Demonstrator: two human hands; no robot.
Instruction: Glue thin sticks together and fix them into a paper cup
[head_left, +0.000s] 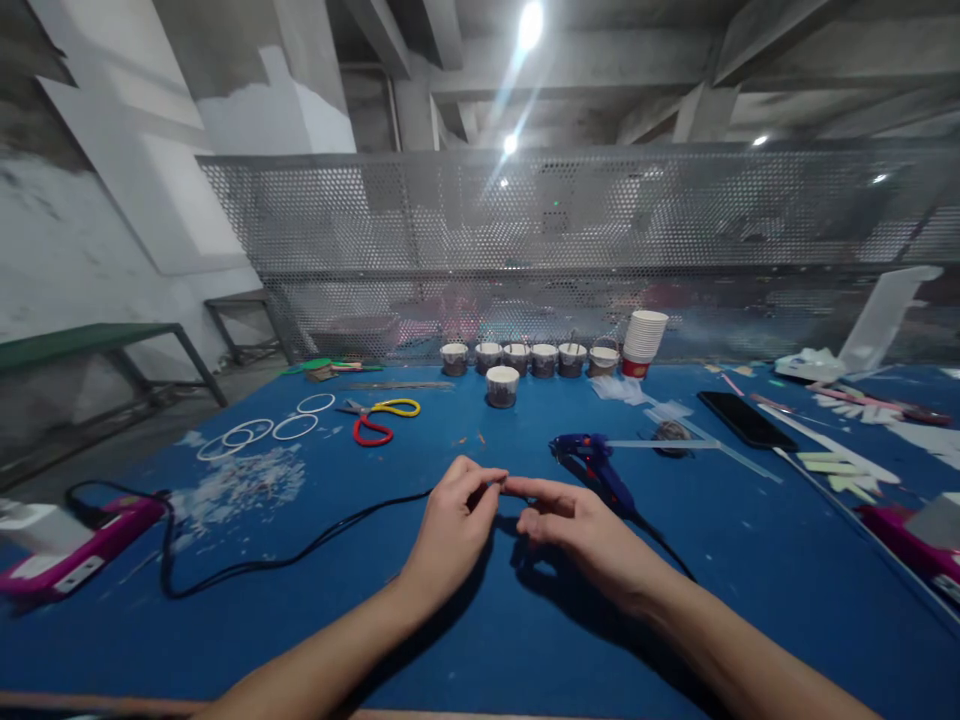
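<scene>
In the head view my left hand [452, 522] is in the middle, thumb and forefinger pinched together; whatever they hold is too small to make out. Coming from the right, my right hand [583, 528] has its forefinger stretched to the left fingertips and its thumb apart below. A blue glue gun [598, 462] lies just beyond my right hand, a clear glue stick [637, 443] in its back. Farther off, directly ahead, stands a small wrapped cup [502, 388]. Behind it is a row of similar cups [543, 362].
Red-and-yellow scissors [373, 425] and white rings [295, 427] lie left on the blue table [360, 610]. A black cable [300, 553] runs from a pink power strip [112, 545]. Rightward are twine [672, 436], a phone [744, 418] and stacked paper cups [645, 338]. Perforated metal panels [525, 240] stand behind.
</scene>
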